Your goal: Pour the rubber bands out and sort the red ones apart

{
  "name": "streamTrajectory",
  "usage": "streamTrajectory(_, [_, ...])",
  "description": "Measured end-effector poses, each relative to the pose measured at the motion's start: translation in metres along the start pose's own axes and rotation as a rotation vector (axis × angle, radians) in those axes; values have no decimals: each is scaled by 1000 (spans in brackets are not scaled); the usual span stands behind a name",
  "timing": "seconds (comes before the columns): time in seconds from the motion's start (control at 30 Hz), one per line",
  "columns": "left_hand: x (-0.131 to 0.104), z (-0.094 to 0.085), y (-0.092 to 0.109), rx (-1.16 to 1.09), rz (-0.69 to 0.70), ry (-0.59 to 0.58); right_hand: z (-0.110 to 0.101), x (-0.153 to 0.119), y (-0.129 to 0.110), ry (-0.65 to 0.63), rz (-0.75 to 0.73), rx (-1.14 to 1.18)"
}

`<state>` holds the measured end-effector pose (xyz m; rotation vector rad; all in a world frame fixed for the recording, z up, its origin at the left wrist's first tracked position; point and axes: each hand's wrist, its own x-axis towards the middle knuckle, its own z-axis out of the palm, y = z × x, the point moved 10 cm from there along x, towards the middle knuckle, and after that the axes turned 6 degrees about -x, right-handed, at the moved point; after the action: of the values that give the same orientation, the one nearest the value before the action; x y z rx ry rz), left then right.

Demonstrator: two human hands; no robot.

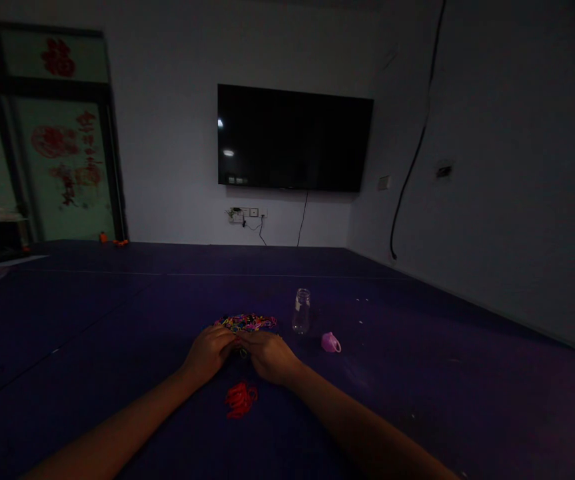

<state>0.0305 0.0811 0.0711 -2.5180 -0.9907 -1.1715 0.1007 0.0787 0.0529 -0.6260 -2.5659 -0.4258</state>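
Note:
A pile of small multicoloured elastic bands (pixel 248 322) lies on the purple surface. At its near edge my left hand (pixel 210 352) has its fingers bent inward and closed. My right hand (pixel 270 357) meets it from the other side, fingers pressed together, fingertips close to the left ones. What the fingertips pinch is hidden by the hands and the dim light. Closer to me, between my forearms, sits a separate small heap of red elastic bands (pixel 240 400). Right of the pile stands a clear bottle (pixel 302 313), upright and without a lid. A pink cap with a loop (pixel 330 343) lies beside it.
The purple surface (pixel 442 373) reaches to the walls. White specks dot it on the right. A dark television (pixel 294 140) hangs on the far wall above sockets (pixel 247 213). A cable (pixel 410 173) runs down the right wall. Dark items (pixel 4 230) stand far left.

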Motion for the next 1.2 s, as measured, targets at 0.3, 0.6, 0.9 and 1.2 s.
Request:
streamTrajectory(0.3, [0,-4,0,-43,-16,27,-5,0,-2,10,-2,-17])
streamTrajectory(0.6, [0,-9,1,-85,-20,68,1,-1,-6,-31,-58,-76])
streamTrajectory(0.9, [2,-9,2,-150,-44,48,-8,-1,-10,-11,-45,-84])
streamTrajectory(1.2, [0,6,-16,-411,-309,-140,8,-8,13,-192,140,-84])
